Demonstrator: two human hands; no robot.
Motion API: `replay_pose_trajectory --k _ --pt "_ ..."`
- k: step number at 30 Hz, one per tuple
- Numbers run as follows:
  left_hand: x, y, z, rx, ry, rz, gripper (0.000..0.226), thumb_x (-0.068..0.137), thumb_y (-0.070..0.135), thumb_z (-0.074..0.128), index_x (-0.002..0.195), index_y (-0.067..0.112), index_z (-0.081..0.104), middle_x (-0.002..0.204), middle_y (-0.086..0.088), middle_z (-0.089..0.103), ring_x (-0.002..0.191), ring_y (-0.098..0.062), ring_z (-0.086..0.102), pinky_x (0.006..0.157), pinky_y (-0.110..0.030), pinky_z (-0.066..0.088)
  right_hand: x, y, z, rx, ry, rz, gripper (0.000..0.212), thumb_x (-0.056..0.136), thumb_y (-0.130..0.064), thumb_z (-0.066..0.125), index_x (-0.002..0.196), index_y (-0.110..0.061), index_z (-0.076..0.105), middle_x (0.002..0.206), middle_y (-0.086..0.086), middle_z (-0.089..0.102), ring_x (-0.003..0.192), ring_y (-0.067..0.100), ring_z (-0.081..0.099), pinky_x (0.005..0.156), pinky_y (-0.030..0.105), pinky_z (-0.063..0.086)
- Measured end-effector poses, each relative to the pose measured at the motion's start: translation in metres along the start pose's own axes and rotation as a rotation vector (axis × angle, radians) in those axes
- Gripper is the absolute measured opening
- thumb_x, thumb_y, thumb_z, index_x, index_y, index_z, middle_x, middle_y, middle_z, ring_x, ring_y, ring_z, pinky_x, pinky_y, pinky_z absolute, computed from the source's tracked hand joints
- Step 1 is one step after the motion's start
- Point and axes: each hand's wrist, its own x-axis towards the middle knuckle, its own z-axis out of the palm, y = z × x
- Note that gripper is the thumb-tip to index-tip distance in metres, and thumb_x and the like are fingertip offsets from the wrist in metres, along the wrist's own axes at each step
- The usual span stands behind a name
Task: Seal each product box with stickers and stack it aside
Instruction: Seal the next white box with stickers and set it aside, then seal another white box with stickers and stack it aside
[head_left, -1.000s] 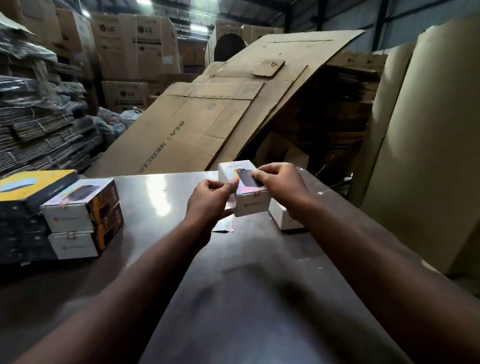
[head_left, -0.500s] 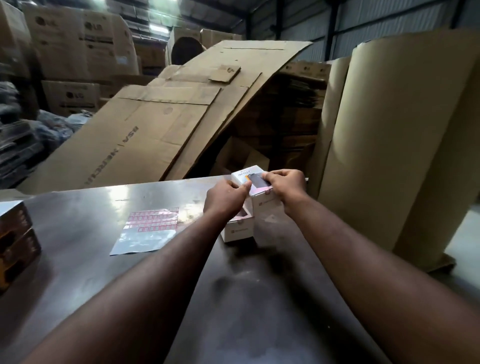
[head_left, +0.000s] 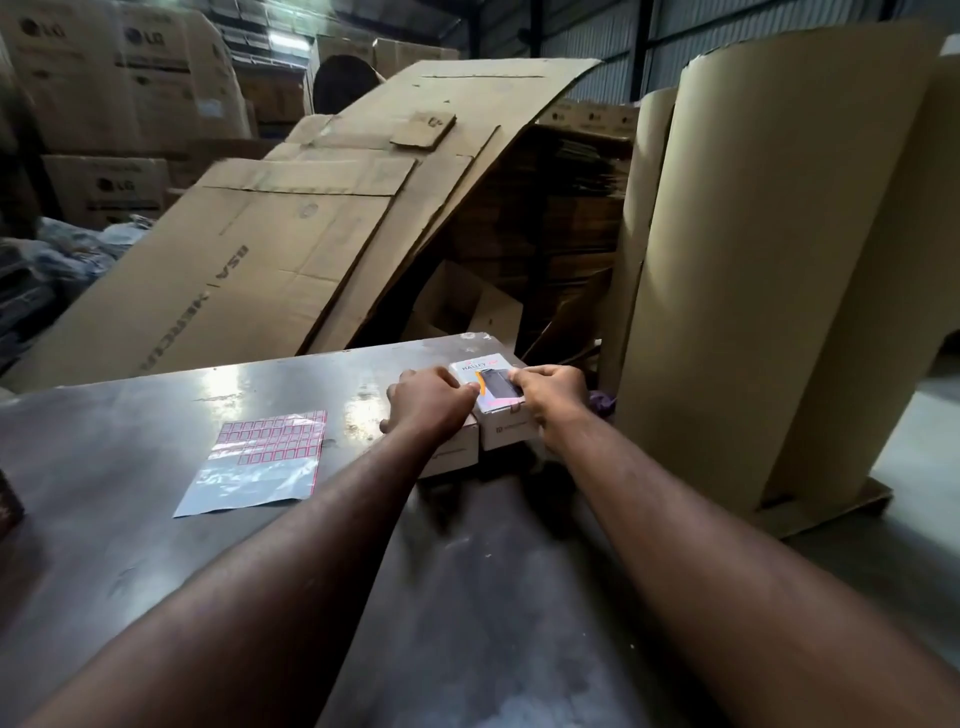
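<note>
A: Where is the product box (head_left: 493, 387)?
B: On the table (head_left: 156, 415), far right, the right hand (head_left: 550, 395) fingers curled around it. The left hand (head_left: 428, 402) grips the second box (head_left: 452, 452) just beside, thumb touching the first
A: And the sticker sheet (head_left: 267, 457)?
B: Flat, further left

I'm looking into a warehouse: stacked shipping cartons (head_left: 124, 88), flattened cardboard sheets (head_left: 291, 249), big corrugated rolls (head_left: 769, 270) and corrugated metal walls (head_left: 727, 31) beyond my steel tabletop (head_left: 130, 415).
</note>
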Motion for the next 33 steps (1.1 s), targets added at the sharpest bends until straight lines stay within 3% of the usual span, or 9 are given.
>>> replay_pose_trajectory --k 3,7,15,19,21,23,26,29,33 --pt "-0.004 -0.004 0.002 -0.008 0.044 0.043 0.029 0.084 0.051 0.07 0.094 0.023 0.071 0.122 -0.011 0.062 0.12 -0.03 0.054 0.095 -0.034 0.046 0.001 0.008 0.003 -0.022 -0.007 0.013 0.011 0.079 -0.019 0.081 0.074 -0.016 0.071 0.085 0.007 0.075 0.08 0.025 0.074 0.078 0.044 0.064" --pt "-0.004 -0.014 0.008 -0.033 0.07 0.083 0.021 0.09 0.038 0.069 0.101 0.019 0.068 0.136 -0.01 0.052 0.132 -0.026 0.043 0.1 -0.032 0.04 0.002 0.014 0.007 -0.059 -0.029 0.013 0.009 0.079 -0.019 0.08 0.077 -0.017 0.072 0.088 0.005 0.075 0.083 0.023 0.073 0.081 0.042 0.063" --pt "-0.002 -0.021 0.012 -0.091 0.157 0.151 0.043 0.089 0.031 0.071 0.126 0.015 0.056 0.132 -0.007 0.056 0.127 -0.026 0.049 0.102 -0.035 0.04 0.007 0.018 0.011 -0.192 -0.072 -0.066 0.016 0.079 -0.024 0.079 0.09 -0.022 0.067 0.101 0.004 0.074 0.094 0.02 0.071 0.09 0.04 0.059" --pt "-0.01 -0.027 -0.003 -0.188 0.2 0.168 0.048 0.091 0.022 0.069 0.136 0.016 0.051 0.132 -0.011 0.061 0.124 -0.029 0.053 0.093 -0.028 0.038 0.011 0.017 0.008 -0.236 -0.131 -0.091 0.041 0.07 -0.038 0.08 0.104 -0.018 0.068 0.111 0.006 0.073 0.099 0.022 0.069 0.092 0.041 0.058" --pt "-0.012 -0.033 -0.015 -0.189 0.208 0.168 0.047 0.094 0.023 0.066 0.138 0.017 0.049 0.13 -0.015 0.063 0.121 -0.032 0.055 0.088 -0.028 0.037 0.004 0.011 0.003 -0.294 -0.105 -0.127 0.046 0.076 -0.038 0.08 0.113 -0.014 0.067 0.117 0.007 0.07 0.105 0.023 0.067 0.092 0.036 0.055" --pt "-0.013 -0.042 -0.03 -0.197 0.245 0.14 0.044 0.094 0.023 0.066 0.135 0.014 0.05 0.132 -0.016 0.063 0.122 -0.034 0.057 0.093 -0.031 0.041 -0.009 0.002 0.002 -0.442 -0.016 -0.259 0.044 0.085 -0.035 0.075 0.12 -0.011 0.065 0.122 0.008 0.066 0.113 0.026 0.062 0.093 0.032 0.049" --pt "-0.016 -0.066 -0.054 -0.269 0.306 0.073 0.038 0.094 0.022 0.066 0.128 0.012 0.054 0.132 -0.013 0.063 0.12 -0.03 0.061 0.098 -0.033 0.044 -0.045 -0.012 0.017 -0.583 0.09 -0.613 0.032 0.088 -0.03 0.07 0.115 -0.015 0.065 0.122 0.011 0.062 0.12 0.03 0.053 0.1 0.041 0.045" --pt "-0.027 -0.095 -0.079 -0.299 0.365 0.072 0.036 0.093 0.017 0.065 0.127 0.011 0.055 0.126 -0.006 0.065 0.109 -0.02 0.062 0.09 -0.029 0.046 -0.085 -0.02 0.057 -0.554 -0.052 -0.843 0.026 0.086 -0.024 0.07 0.109 -0.014 0.067 0.115 0.011 0.064 0.114 0.03 0.054 0.096 0.04 0.044" --pt "-0.049 -0.134 -0.118 -0.295 0.46 0.091 0.034 0.092 0.013 0.065 0.125 0.013 0.056 0.121 -0.003 0.066 0.1 -0.014 0.06 0.085 -0.025 0.043 -0.135 -0.017 0.115 -0.48 -0.262 -0.915 0.032 0.083 -0.022 0.072 0.111 -0.009 0.065 0.111 0.012 0.066 0.108 0.03 0.057 0.094 0.038 0.044"
